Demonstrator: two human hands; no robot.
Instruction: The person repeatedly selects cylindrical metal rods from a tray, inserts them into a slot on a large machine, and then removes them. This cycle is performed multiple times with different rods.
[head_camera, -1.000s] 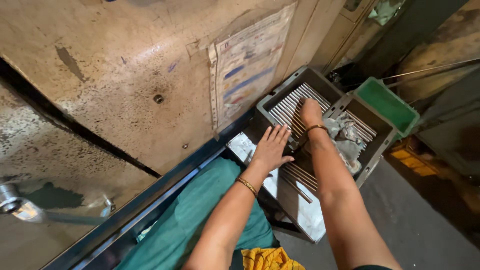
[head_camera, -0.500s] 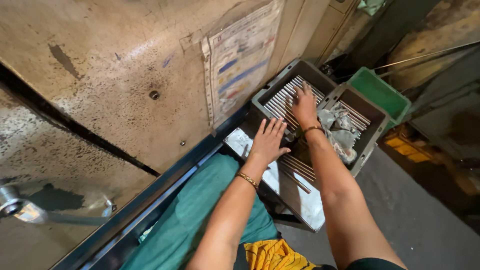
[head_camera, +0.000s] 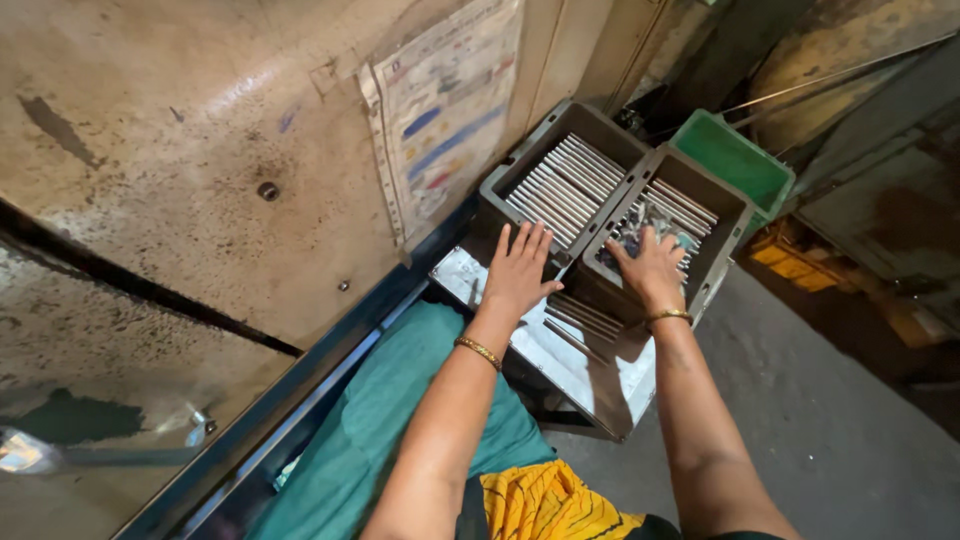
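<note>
Hands (head_camera: 585, 272) rest on two grey crates (head_camera: 500, 185) of metal rods (head_camera: 560, 185).

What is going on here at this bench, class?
A person reaches both hands into two grey bins of thin metal rods. The left hand lies flat, fingers spread, on the near rim of the left bin. The right hand is down among the rods in the right bin. More rods lie on the steel tray below.

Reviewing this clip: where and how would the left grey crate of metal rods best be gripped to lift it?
Probably by the left grey crate rim at its two short ends, coming from above: the walls stand upright, its rods fill the inside, and the second crate blocks one long side.
</note>
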